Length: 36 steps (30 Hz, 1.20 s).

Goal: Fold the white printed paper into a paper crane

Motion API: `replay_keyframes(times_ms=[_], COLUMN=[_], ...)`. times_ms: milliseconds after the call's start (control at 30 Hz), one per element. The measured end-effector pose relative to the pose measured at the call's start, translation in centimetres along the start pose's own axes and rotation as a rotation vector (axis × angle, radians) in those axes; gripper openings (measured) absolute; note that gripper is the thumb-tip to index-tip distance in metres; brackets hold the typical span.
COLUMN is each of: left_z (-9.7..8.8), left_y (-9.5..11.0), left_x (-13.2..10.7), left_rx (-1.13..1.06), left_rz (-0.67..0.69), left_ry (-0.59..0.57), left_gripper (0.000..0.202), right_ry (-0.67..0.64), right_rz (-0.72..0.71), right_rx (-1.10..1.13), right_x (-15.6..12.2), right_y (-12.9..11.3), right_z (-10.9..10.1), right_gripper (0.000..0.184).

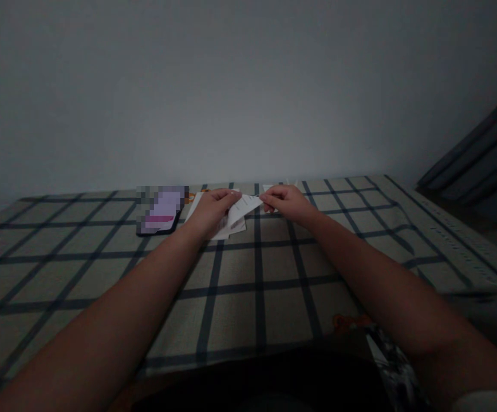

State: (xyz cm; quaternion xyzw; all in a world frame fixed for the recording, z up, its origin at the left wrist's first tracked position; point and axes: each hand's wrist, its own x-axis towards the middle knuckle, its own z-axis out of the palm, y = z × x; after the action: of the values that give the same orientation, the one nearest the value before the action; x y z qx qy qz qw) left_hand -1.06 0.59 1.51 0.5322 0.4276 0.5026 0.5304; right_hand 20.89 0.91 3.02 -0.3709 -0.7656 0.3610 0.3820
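Note:
Both my arms reach out over a checked cloth (248, 297). My left hand (212, 210) and my right hand (285, 203) each pinch an end of a small white sheet of paper (245, 207), held just above the cloth. More white paper (231, 230) lies flat under my left hand. The fingers of both hands are closed on the sheet.
A blurred-out dark phone with a lit screen (161, 210) lies to the left of the papers. A plain wall (231, 86) rises behind the surface. A dark slanted panel (480, 160) leans at the far right. The room is dim.

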Motion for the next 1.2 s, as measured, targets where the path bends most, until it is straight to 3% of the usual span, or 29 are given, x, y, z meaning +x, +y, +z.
replay_keyframes(times_ms=[400,633,767,1200], left_z=[0.4,0.3,0.0,0.5], left_y=[0.5,0.1,0.2,0.5], left_x=[-1.3,-0.9,-0.4,-1.0], left_rx=[0.371,0.295,0.220,0.421], left_rz=[0.119,0.067,0.113,0.175], left_ry=[-0.135,-0.113,-0.065,-0.097], left_gripper=[0.031,0.039,0.031,0.027], right_ry=[-0.098,-0.076,-0.055,-0.106], right_rz=[-0.014,0.002,-0.008,-0.006], right_rx=[0.039,-0.040,-0.033,-0.034], right_x=[0.1,0.0,0.0,0.1], right_y=[0.4,-0.1,-0.1,0.4], right_z=[0.7,0.4,0.3,0.8], right_gripper=[0.028,0.027,0.025,0.028])
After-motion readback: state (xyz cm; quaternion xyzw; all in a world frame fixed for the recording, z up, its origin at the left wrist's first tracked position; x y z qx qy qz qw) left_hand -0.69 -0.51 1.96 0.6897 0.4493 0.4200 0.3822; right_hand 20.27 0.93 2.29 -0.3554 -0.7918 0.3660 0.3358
